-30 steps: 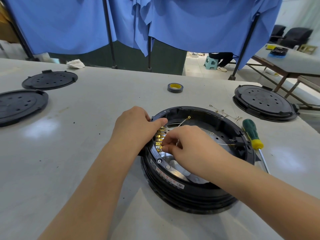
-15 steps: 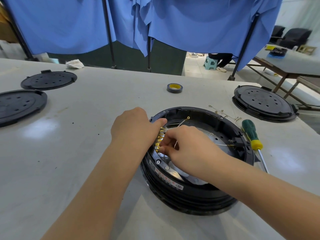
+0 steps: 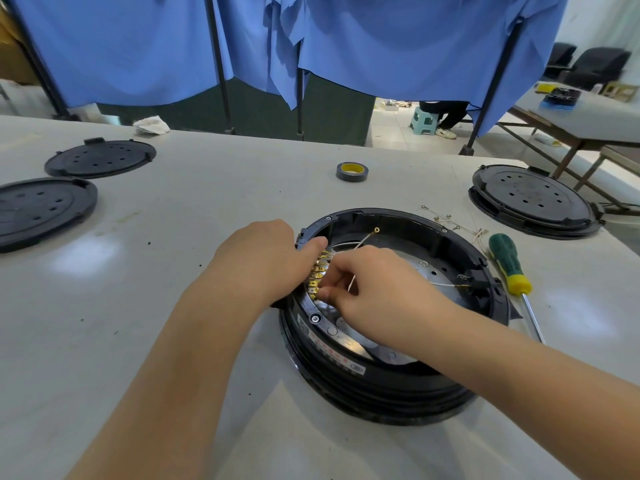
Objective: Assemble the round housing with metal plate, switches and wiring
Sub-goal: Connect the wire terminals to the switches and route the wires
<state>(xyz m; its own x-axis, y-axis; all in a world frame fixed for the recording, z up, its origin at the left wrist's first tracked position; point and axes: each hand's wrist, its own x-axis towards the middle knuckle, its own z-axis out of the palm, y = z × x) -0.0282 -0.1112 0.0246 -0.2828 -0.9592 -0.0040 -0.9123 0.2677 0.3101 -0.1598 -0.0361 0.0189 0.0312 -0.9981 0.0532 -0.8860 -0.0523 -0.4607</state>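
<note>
The round housing (image 3: 394,382) sits on the worktop (image 3: 173,271), right of centre and near. The left hand (image 3: 263,261) holds its left rim, grip curled over the edge beside a row of brass terminals (image 3: 318,271). The right hand (image 3: 377,292) pinches a white wire (image 3: 362,241) at those terminals, over the metal plate (image 3: 429,268). A green screwdriver (image 3: 509,265) lies just right.

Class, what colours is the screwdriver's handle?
Green with a yellow collar, on the screwdriver; head view.
</note>
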